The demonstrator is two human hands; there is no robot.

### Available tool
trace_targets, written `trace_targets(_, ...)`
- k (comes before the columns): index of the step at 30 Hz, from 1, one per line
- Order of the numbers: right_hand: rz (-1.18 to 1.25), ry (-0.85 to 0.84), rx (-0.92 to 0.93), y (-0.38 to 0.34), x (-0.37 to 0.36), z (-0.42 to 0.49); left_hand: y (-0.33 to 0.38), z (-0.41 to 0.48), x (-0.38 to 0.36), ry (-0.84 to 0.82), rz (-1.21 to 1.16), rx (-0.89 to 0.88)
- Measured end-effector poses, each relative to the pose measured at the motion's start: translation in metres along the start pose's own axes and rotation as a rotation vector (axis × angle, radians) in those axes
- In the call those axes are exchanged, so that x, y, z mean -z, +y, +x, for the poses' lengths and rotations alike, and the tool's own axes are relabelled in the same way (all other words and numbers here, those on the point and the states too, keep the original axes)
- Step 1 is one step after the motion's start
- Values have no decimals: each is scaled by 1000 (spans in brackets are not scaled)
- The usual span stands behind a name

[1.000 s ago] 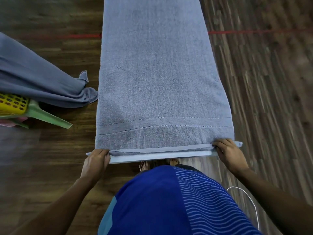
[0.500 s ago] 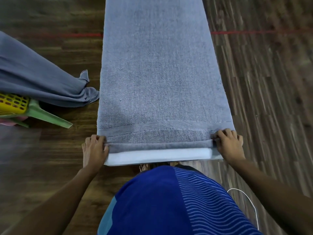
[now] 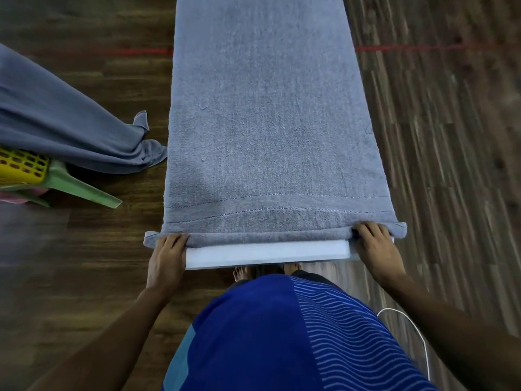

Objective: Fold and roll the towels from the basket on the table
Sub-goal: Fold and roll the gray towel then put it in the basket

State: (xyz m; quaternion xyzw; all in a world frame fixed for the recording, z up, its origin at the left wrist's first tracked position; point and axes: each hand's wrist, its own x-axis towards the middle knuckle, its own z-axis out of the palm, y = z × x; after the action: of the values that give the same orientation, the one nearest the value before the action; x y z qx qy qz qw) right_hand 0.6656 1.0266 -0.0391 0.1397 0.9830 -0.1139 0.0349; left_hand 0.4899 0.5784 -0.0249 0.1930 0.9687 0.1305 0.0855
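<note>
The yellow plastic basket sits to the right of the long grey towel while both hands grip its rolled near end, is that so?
Not quite. The head view shows the yellow plastic basket on the left of the long grey towel, not the right. The rest holds: the left hand and the right hand both grip its rolled near end.

Floor (image 3: pixel 84 263): dark wood planks, crossed on the far side by a thin red line (image 3: pixel 408 48). Green plastic leg (image 3: pixel 87 190), left, slanting down to the floor. White cable (image 3: pixel 420 335), looped at lower right beside a blue striped shirt (image 3: pixel 282 334).
</note>
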Motion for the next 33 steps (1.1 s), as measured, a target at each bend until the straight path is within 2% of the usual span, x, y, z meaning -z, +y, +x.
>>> trace_targets(3, -3, 8, -43, -3, 7, 8, 1, 5, 1, -16, -22, 47)
trace_targets(7, -7, -71, -81, 2, 12, 14, 0, 13, 3, -56, -27, 84)
trace_targets(18, -97, -252, -172, 16, 23, 21, -3, 16, 9, -150, 22, 22)
trace_targets(22, -88, -204, -133, 24, 20, 20, -7, 16, 9, -168, 45, 4)
trace_targets(28, 168, -159, -130, 22, 30, 28, -12, 22, 11, -153, -41, 30)
trace_targets(33, 146, -186, -121, 39, 29, 36, -24, 23, 15, -96, -64, 35)
